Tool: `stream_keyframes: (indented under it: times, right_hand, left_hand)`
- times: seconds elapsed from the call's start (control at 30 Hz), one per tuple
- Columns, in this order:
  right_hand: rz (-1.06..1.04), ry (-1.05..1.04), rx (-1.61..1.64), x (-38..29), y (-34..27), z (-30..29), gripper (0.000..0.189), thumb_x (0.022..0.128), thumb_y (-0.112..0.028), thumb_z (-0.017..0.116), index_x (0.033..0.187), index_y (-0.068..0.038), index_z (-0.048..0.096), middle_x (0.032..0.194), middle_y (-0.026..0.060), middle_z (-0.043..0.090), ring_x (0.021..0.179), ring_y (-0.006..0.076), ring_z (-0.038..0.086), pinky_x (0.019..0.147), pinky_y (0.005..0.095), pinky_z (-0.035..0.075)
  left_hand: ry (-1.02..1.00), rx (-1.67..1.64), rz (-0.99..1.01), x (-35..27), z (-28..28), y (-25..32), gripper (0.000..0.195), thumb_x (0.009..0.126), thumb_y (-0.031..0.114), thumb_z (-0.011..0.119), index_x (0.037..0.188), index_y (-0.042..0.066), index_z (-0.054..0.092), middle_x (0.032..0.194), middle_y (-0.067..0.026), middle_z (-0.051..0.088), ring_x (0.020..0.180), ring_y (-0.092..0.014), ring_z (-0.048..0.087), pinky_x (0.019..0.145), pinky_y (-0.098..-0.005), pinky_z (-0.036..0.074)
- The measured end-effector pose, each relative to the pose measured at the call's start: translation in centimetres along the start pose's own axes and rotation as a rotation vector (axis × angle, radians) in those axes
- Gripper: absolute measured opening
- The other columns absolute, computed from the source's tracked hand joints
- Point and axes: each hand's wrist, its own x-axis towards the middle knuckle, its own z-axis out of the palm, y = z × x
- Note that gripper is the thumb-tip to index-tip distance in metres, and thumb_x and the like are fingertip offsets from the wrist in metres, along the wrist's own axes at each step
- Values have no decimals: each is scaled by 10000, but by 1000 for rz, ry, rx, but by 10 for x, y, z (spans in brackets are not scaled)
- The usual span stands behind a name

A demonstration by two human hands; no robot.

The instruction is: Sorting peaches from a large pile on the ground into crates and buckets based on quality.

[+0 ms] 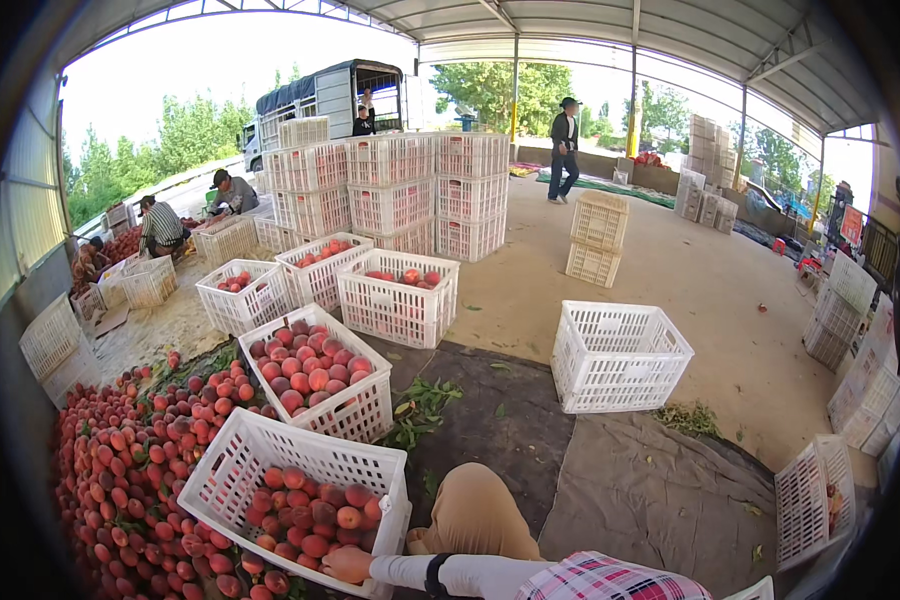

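Note:
My left hand point(349, 564) reaches into the near corner of a white plastic crate point(292, 431), beside the peaches point(315, 517) in it. Its fingers are partly hidden, so I cannot tell whether they hold a peach. A dark band circles that wrist. My right hand is out of view. The crate is tilted and partly filled, next to a large heap of loose peaches point(135, 480) on the left. Just beyond stands a fuller crate of peaches point(367, 409). An empty white crate point(622, 382) stands to the right, past my bent knee point(480, 514).
More peach crates point(397, 307) stand ahead, before tall crate stacks point(472, 199). Several people work at the left; a person point(565, 150) is upright farther back. Dark ground sheets point(495, 420) and leafy twigs point(424, 409) lie ahead. Crates point(814, 502) line the right side.

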Motion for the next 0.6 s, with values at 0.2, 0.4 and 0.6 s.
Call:
stream_keyframes:
  times: [0.2,0.4,0.6]
  right_hand:
    - [-56,20,-20,2,-4,4,336,900,-302,429,828,-19,594,775,182,639,737,348,629,672,457,493]
    - [-110,-20,-47,-4,10,-10,343,908,-284,414,812,-7,590,802,203,623,772,373,607,722,474,464]
    - [-193,43,-49,-2,6,-6,310,894,-266,451,822,4,587,776,226,620,749,392,600,716,475,465]
  left_hand:
    - [37,63,221,8,-34,10,344,881,114,540,1202,-2,501,1097,-90,554,915,-184,536,774,-298,468]
    - [411,126,654,-96,-78,138,353,937,203,489,1217,-10,521,1228,-113,529,1140,-233,493,978,-312,367]
    - [1050,-318,852,-128,-198,126,320,928,189,451,1159,-18,526,1061,-88,588,913,-147,567,805,-270,453]
